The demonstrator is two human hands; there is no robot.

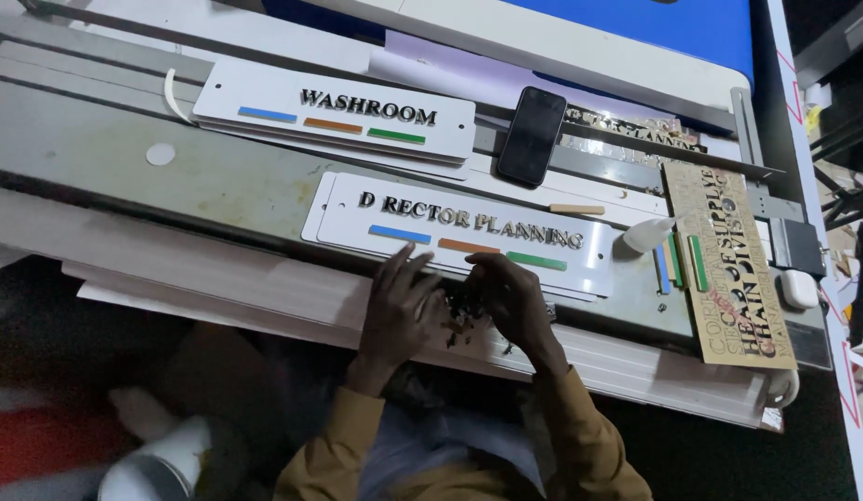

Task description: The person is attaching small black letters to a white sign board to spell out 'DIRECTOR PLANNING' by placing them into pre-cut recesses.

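Your left hand (401, 301) and right hand (508, 295) sit close together at lower centre of the frame, fingers bent over a small heap of dark cut-out pieces (461, 315) on the bench edge. Whether either hand grips a piece cannot be told.

Just above the hands lies a white sign plate (464, 232) with raised dark letters, one letter gap near its left end, and blue, orange and green bars. A second white sign plate (334, 111) lies at upper left.

A black phone (532, 135) rests face up at upper centre. A small white glue bottle (647, 234) lies on its side, right of the near plate. A tan letter sheet (740, 269) sits at right.
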